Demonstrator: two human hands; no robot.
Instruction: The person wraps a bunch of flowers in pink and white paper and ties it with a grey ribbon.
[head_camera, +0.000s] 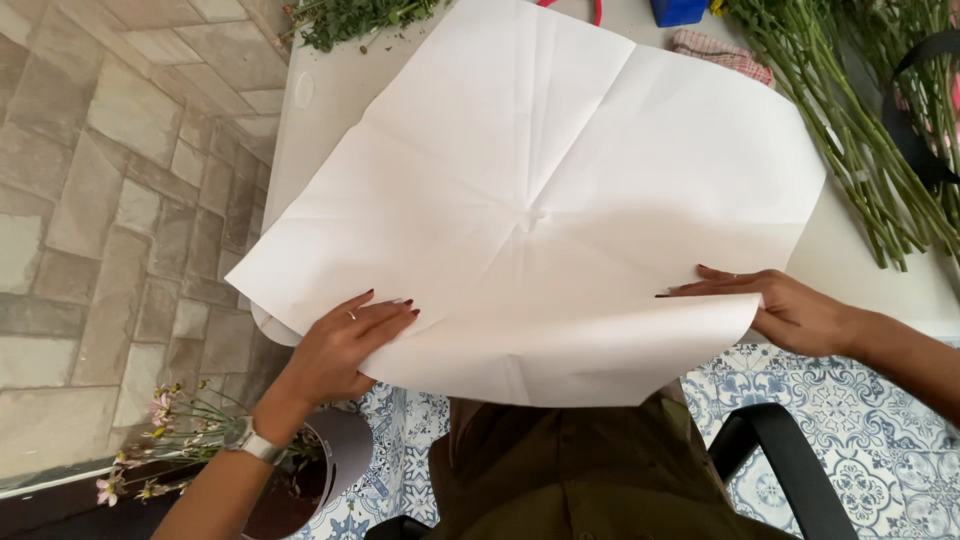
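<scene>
Holding a large white sheet of paper (530, 200) by its near edge, we have one hand at each lower corner. Our left hand (345, 345) pinches the sheet at the lower left, thumb under and fingers (390, 310) spread flat on top, the nails dark red and a ring on one finger; a silver watch (255, 443) sits on that wrist. Our right hand (780, 310) grips the lower right, fingers stretched along the top of the paper and pointing left, the thumb hidden beneath. Both hands are clamped on the sheet and stand well apart, with its full width between them.

The paper shows fold creases that cross near its middle. It lies spread over a pale table (320, 100), covering most of it, and its near edge is folded or lifted up toward us, hanging past the table edge over our olive green shirt (560, 470).

On the table's far right lies a bundle of long green flower stems (850, 120), just beside the sheet's right corner. A bunch of leafy greens (350, 20) lies at the far left edge, and a checked cloth (720, 50) and a blue object (678, 10) sit behind the sheet. Down at the left, a grey bucket (345, 450) with small pink flowers (160, 410) stands on the floor, next to grey stone paving (100, 200).
</scene>
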